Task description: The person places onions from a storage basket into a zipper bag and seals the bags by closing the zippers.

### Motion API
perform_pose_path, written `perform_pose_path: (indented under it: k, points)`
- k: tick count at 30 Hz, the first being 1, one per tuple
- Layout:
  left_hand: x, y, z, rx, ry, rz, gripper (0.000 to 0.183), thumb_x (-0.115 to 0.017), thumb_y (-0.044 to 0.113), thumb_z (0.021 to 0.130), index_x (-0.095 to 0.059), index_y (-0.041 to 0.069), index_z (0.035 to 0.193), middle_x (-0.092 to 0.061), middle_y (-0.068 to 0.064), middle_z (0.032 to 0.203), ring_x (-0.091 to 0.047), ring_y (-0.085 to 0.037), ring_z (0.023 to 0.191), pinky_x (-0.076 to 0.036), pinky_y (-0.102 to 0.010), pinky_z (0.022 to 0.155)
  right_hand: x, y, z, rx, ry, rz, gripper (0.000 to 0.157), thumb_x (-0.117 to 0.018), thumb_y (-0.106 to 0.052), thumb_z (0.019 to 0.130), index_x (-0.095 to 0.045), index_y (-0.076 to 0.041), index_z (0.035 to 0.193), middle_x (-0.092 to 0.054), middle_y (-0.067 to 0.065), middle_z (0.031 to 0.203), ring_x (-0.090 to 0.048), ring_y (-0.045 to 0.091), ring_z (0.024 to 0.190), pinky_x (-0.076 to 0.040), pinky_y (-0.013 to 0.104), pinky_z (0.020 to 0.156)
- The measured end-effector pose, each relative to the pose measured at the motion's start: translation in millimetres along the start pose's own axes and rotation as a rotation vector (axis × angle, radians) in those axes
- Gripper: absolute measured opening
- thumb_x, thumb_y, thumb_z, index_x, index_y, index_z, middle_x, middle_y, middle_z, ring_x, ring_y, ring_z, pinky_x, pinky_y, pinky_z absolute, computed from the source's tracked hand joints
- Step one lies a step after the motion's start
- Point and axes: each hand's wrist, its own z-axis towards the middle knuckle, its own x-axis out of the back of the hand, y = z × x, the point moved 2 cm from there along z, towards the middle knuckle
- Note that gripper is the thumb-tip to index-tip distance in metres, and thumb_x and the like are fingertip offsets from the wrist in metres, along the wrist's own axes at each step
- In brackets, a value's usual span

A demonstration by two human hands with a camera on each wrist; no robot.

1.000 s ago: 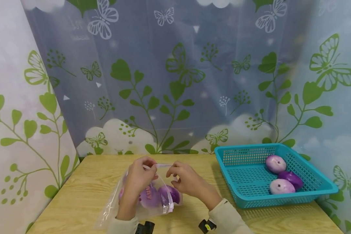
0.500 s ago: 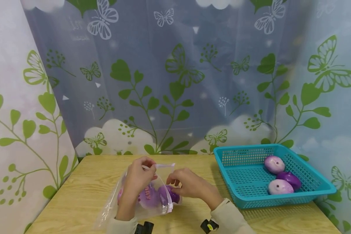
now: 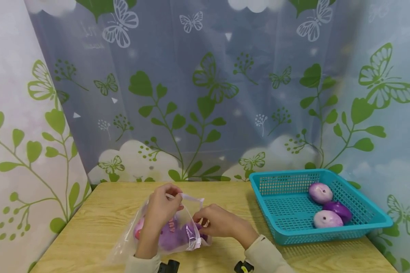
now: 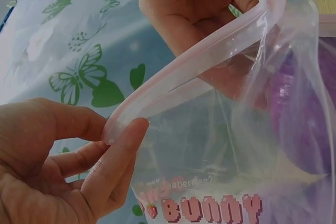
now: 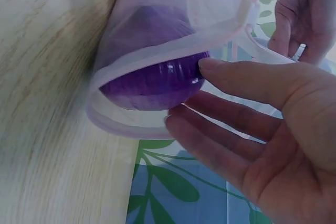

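My left hand [image 3: 163, 203] pinches the pink-edged rim of a clear zip bag [image 4: 173, 145], thumb and forefinger on the edge in the left wrist view. The bag lies on its side, mouth toward the right, with "BUNNY" printed on it. Just inside the mouth sits a shiny purple onion [image 5: 157, 80]. My right hand [image 3: 220, 221] is at that mouth, thumb tip and fairly straight fingertips touching the onion's outer side in the right wrist view. More purple, rounded contents [image 3: 171, 239] show through the plastic, partly hidden by my left wrist.
To the right stands a turquoise mesh basket [image 3: 280, 231] holding two pale purple onions [image 3: 320, 193] and a darker one [image 3: 338, 210]. The wooden table [image 3: 123, 197] ends at a butterfly-printed curtain [image 3: 177, 94] behind.
My right hand has left the bag's upper rim and come down onto the onion at the mouth. The bag's contents have shifted left. My left hand keeps its pinch.
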Motion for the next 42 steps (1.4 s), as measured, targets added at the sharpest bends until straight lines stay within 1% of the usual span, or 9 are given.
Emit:
perform_pose_path:
  k: [6, 12, 15, 18, 24, 31, 36, 39, 42]
  points:
    - [1.1, 1.0, 0.1, 0.004, 0.005, 0.004, 0.009, -0.063, 0.004, 0.093, -0.070, 0.001, 0.098, -0.069, -0.014, 0.094, -0.072, -0.016, 0.066, -0.067, -0.035, 0.065, -7.0, 1.3, 4.1, 0.022, 0.060, -0.020, 0.013, -0.070, 0.004, 0.091, -0.072, -0.008, 0.093, -0.078, 0.006, 0.100, -0.075, 0.010, 0.090, -0.062, 0.014, 0.076]
    - [2.3, 1.7, -0.4, -0.001, 0.020, 0.006, 0.009, -0.064, 0.005, 0.094, -0.070, 0.001, 0.098, -0.069, -0.014, 0.093, -0.074, -0.018, 0.066, -0.065, -0.030, 0.062, -14.6, 2.1, 5.1, 0.011, 0.099, 0.042, 0.014, -0.069, 0.006, 0.091, -0.073, -0.006, 0.097, -0.079, 0.008, 0.103, -0.076, 0.015, 0.098, -0.062, 0.014, 0.077]
    - [2.8, 1.9, -0.6, 0.001, 0.025, 0.002, 0.009, -0.064, 0.005, 0.094, -0.070, 0.001, 0.099, -0.068, -0.014, 0.094, -0.073, -0.017, 0.067, -0.065, -0.029, 0.062, -12.5, 3.4, 3.3, 0.007, 0.084, 0.074, 0.015, -0.068, 0.005, 0.093, -0.074, -0.007, 0.101, -0.079, 0.007, 0.106, -0.076, 0.015, 0.101, -0.061, 0.011, 0.079]
    - [3.2, 2.2, -1.1, -0.008, 0.025, -0.004, 0.009, -0.063, 0.004, 0.094, -0.069, 0.000, 0.099, -0.068, -0.016, 0.095, -0.073, -0.016, 0.066, -0.066, -0.032, 0.064, -4.9, 5.8, -0.4, 0.000, 0.062, 0.096, 0.018, -0.068, 0.003, 0.094, -0.075, -0.007, 0.107, -0.078, 0.008, 0.110, -0.076, 0.017, 0.102, -0.060, 0.011, 0.079]
    - [3.4, 2.0, -0.3, -0.004, 0.022, -0.006, 0.009, -0.064, 0.005, 0.094, -0.070, 0.001, 0.099, -0.067, -0.015, 0.096, -0.072, -0.015, 0.067, -0.067, -0.034, 0.067, 27.4, 7.2, -15.6, -0.065, -0.013, 0.123, 0.023, -0.067, -0.001, 0.096, -0.074, -0.007, 0.117, -0.076, 0.012, 0.117, -0.076, 0.018, 0.101, -0.060, 0.013, 0.079]
    - [2.8, 0.6, 1.0, 0.002, 0.015, -0.010, 0.010, -0.062, 0.004, 0.093, -0.070, 0.001, 0.100, -0.067, -0.015, 0.098, -0.070, -0.014, 0.067, -0.068, -0.033, 0.068, 81.1, 13.7, -44.2, -0.182, -0.141, 0.057, 0.028, -0.070, -0.010, 0.097, -0.070, -0.012, 0.125, -0.072, 0.007, 0.126, -0.074, 0.021, 0.107, -0.062, 0.023, 0.088]
    - [2.5, 0.1, 1.6, -0.006, 0.012, -0.009, 0.010, -0.062, 0.004, 0.093, -0.070, 0.001, 0.100, -0.067, -0.015, 0.098, -0.070, -0.014, 0.067, -0.068, -0.034, 0.068, 118.9, 33.8, -69.5, -0.294, -0.187, 0.021, 0.034, -0.072, -0.013, 0.096, -0.067, -0.013, 0.129, -0.069, 0.009, 0.128, -0.072, 0.027, 0.110, -0.063, 0.032, 0.089]
    - [2.5, -0.2, 1.3, -0.009, 0.009, -0.011, 0.010, -0.063, 0.004, 0.093, -0.070, 0.001, 0.099, -0.067, -0.015, 0.098, -0.070, -0.014, 0.067, -0.068, -0.036, 0.069, 135.8, 49.8, -86.0, -0.401, -0.221, 0.047, 0.037, -0.073, -0.013, 0.095, -0.066, -0.012, 0.131, -0.067, 0.014, 0.128, -0.072, 0.030, 0.110, -0.063, 0.036, 0.085]
    - [3.1, -0.1, 0.4, -0.012, 0.006, -0.006, 0.010, -0.063, 0.004, 0.094, -0.070, 0.001, 0.100, -0.067, -0.015, 0.097, -0.071, -0.014, 0.067, -0.068, -0.035, 0.068, 147.3, 66.0, -102.8, -0.521, -0.254, 0.067, 0.039, -0.074, -0.013, 0.094, -0.064, -0.010, 0.131, -0.064, 0.018, 0.129, -0.070, 0.027, 0.108, -0.064, 0.039, 0.079]
